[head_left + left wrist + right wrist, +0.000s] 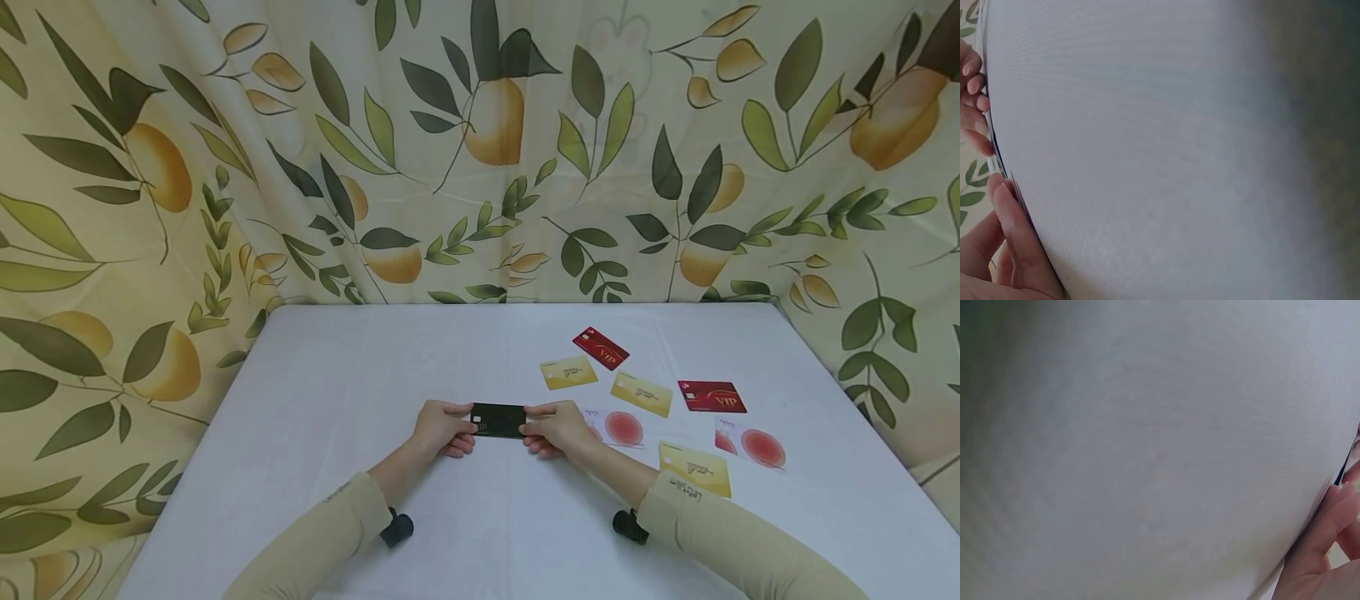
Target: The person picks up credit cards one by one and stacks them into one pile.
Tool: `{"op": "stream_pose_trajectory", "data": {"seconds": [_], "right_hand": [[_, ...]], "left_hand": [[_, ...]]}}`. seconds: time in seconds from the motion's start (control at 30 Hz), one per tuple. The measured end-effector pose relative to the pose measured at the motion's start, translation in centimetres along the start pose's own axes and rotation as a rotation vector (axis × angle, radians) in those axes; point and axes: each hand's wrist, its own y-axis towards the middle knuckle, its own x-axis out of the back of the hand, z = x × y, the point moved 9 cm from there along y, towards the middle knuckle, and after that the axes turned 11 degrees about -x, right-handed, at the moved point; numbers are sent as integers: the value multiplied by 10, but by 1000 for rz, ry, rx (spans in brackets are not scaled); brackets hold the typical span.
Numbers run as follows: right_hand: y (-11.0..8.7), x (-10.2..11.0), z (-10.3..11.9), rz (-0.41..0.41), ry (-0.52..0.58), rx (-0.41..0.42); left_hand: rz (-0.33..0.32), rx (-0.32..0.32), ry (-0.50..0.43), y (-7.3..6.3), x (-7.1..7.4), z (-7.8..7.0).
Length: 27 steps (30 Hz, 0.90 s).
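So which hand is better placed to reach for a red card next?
Probably the right hand: both red cards lie nearer it than the left hand. Both hands grip the black card, so the right would likely need to let go first.

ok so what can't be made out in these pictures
- Head view: both ends of the black card, covered by the left hand and right hand.
- Head view: the left part of the pink card behind the right hand.
- Head view: a lower corner of the lowest gold card, under the right sleeve; its print is too small to read.
- Right wrist view: most of the left hand, cut off by the right edge.
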Motion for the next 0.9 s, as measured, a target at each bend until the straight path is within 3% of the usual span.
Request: {"op": "stream_pose_trajectory", "data": {"seconds": [0.5,0.9], "right_hand": [[-2,2,4,-66,-49,34],[-2,5,3,-103,-39,35]], "left_hand": [[-15,-20,7,-2,1,-2],[-84,0,16,0,3,3]]}}
